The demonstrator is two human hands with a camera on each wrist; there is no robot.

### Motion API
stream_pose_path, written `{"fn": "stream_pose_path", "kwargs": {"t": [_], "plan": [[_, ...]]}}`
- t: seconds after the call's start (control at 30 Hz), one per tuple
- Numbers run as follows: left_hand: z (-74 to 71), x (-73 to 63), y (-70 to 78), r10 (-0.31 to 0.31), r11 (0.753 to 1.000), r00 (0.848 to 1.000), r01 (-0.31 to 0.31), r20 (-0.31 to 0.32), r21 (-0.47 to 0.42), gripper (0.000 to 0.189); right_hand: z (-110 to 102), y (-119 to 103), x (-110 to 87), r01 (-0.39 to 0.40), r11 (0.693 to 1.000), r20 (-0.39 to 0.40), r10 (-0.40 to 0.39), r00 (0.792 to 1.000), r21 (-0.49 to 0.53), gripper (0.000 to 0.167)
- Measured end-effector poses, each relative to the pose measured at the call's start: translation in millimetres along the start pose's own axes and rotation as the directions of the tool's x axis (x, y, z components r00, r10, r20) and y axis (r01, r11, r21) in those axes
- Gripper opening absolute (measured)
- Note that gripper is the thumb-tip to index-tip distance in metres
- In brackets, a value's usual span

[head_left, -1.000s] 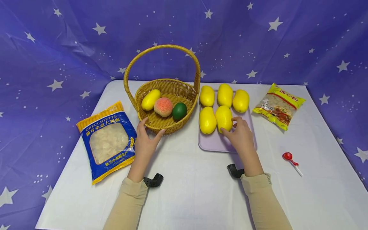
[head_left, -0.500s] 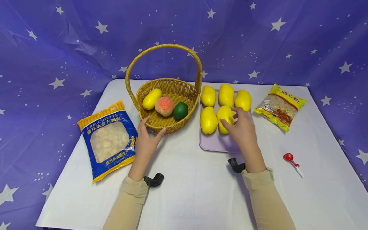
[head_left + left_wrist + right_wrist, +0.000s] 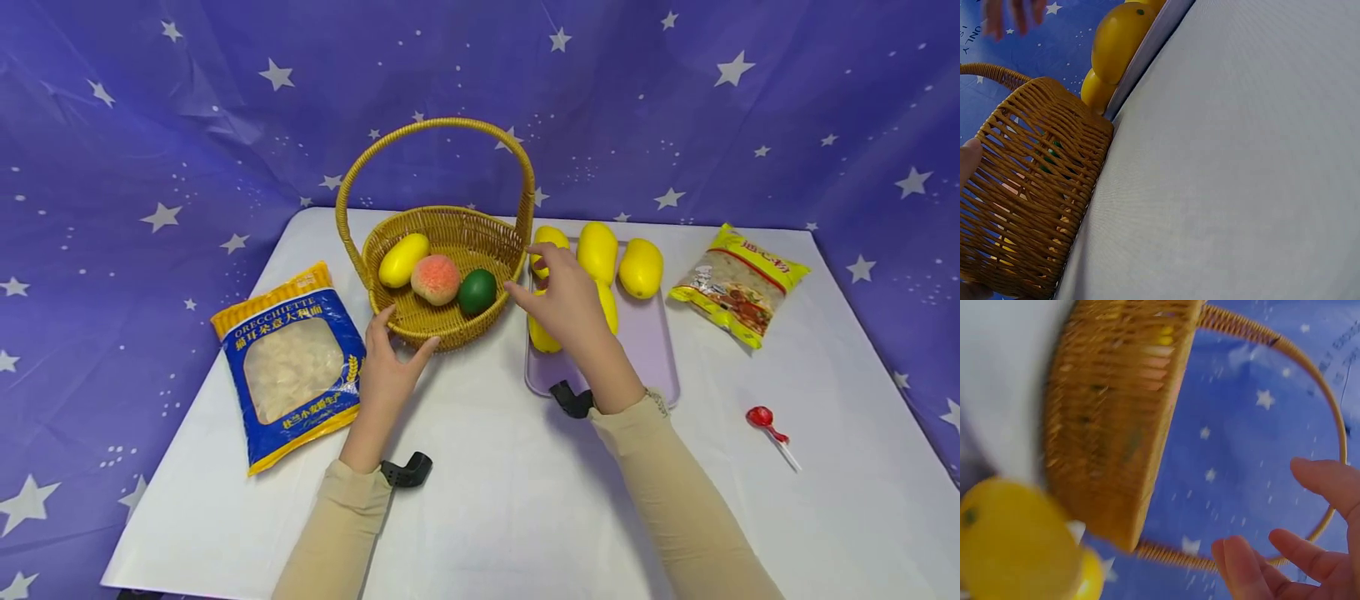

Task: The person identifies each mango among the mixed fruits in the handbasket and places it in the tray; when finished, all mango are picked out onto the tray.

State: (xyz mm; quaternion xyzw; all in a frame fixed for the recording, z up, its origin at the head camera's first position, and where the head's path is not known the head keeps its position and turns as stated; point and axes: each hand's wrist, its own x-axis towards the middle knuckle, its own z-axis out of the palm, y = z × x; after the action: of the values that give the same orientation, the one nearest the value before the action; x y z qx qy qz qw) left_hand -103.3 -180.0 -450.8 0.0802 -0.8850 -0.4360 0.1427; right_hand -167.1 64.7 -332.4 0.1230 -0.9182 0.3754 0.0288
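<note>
My left hand [image 3: 386, 372] is at the front of the wicker basket [image 3: 450, 335], its spread fingers and thumb against the outer wall near the rim. Inside the basket lie a yellow mango [image 3: 403, 260], a fuzzy peach [image 3: 435, 280] and a dark green egg-shaped fruit [image 3: 477, 292]. Over the left part of the lilac tray [image 3: 651, 367] hovers my right hand [image 3: 572, 304], fingers parted and holding nothing, close to the basket's right rim. Several yellow mangoes [image 3: 641, 268] sit on the tray; my right hand partly hides the nearer ones.
A blue orecchiette pasta bag [image 3: 292, 367] lies left of the basket. Right of the tray are a yellow packet [image 3: 738, 283] of pasta and a red lollipop [image 3: 761, 417]. The basket's tall handle [image 3: 435, 124] arches over it. Behind the white table [image 3: 480, 517] hangs a starry purple cloth.
My right hand has left the front right mango without lifting it and moved leftward toward the basket. My left hand stays at the basket's front. The head view has shifted slightly.
</note>
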Motion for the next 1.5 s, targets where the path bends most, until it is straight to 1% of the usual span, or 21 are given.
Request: {"fn": "stream_pose_path", "kwargs": {"t": [0.2, 0.3, 0.43, 0.53, 0.6, 0.67, 0.77, 0.83, 1.0, 1.03, 1.17, 1.27, 1.37, 1.5], "plan": [[-1.4, 0.0, -0.5, 0.001, 1.000, 1.000, -0.001, -0.009, 0.009, 0.084, 15, -35, 28.8, 0.095, 0.993, 0.086, -0.102, 0.991, 0.072, 0.062], [-1.6, 0.7, -1.1, 0.002, 1.000, 1.000, -0.002, -0.016, 0.012, 0.084, 23, -50, 45.7, 0.099, 0.989, 0.133, -0.114, 0.985, 0.108, 0.062], [-2.1, 1.1, -2.9, 0.001, 1.000, 1.000, -0.001, -0.020, 0.015, 0.084, 35, -62, 69.8, 0.052, 0.989, 0.221, -0.081, 0.972, 0.135, 0.063], [-3.2, 0.9, -3.5, -0.002, 1.000, 1.000, 0.002, -0.017, 0.015, 0.084, 45, -67, 87.9, 0.010, 0.991, 0.280, -0.047, 0.959, 0.134, 0.064], [-4.0, 0.9, -3.7, -0.004, 1.000, 1.000, 0.004, -0.017, 0.015, 0.084, 51, -68, 98.8, -0.024, 0.988, 0.314, -0.026, 0.949, 0.155, 0.064], [-4.9, 1.0, -3.9, -0.004, 1.000, 1.000, 0.004, -0.018, 0.014, 0.084, 57, -69, 108.1, -0.069, 0.978, 0.340, -0.003, 0.940, 0.199, 0.065], [-5.5, 1.2, -4.1, -0.006, 1.000, 1.000, 0.007, -0.024, 0.013, 0.083, 64, -70, 118.6, -0.141, 0.952, 0.376, 0.030, 0.926, 0.270, 0.066], [-5.2, 1.4, -4.5, -0.008, 1.000, 1.000, 0.008, -0.027, 0.010, 0.083, 69, -70, 123.6, -0.166, 0.944, 0.385, 0.046, 0.922, 0.285, 0.067], [-3.3, 0.8, -5.1, -0.016, 1.000, 1.000, 0.016, -0.020, 0.001, 0.084, 79, -68, 131.9, -0.182, 0.959, 0.363, 0.093, 0.927, 0.220, 0.068], [-3.2, 0.6, -5.0, -0.016, 1.000, 1.000, 0.016, -0.020, 0.002, 0.084, 80, -67, 132.9, -0.189, 0.958, 0.362, 0.101, 0.927, 0.217, 0.068], [-2.6, -0.2, -4.1, -0.011, 1.000, 1.000, 0.011, -0.029, 0.005, 0.084, 87, -65, 136.9, -0.236, 0.939, 0.371, 0.132, 0.919, 0.251, 0.068], [-1.5, -0.7, -3.2, 0.000, 1.000, 1.000, 0.000, -0.031, 0.008, 0.083, 92, -62, 141.0, -0.240, 0.939, 0.360, 0.142, 0.922, 0.245, 0.068], [0.1, -1.4, -2.4, 0.005, 1.000, 1.000, -0.004, -0.029, 0.011, 0.083, 97, -57, 145.0, -0.227, 0.952, 0.346, 0.147, 0.927, 0.204, 0.067], [1.7, -1.8, -1.1, 0.008, 1.000, 1.000, -0.008, -0.018, 0.011, 0.084, 103, -50, 149.3, -0.212, 0.963, 0.339, 0.146, 0.929, 0.169, 0.068]]}}
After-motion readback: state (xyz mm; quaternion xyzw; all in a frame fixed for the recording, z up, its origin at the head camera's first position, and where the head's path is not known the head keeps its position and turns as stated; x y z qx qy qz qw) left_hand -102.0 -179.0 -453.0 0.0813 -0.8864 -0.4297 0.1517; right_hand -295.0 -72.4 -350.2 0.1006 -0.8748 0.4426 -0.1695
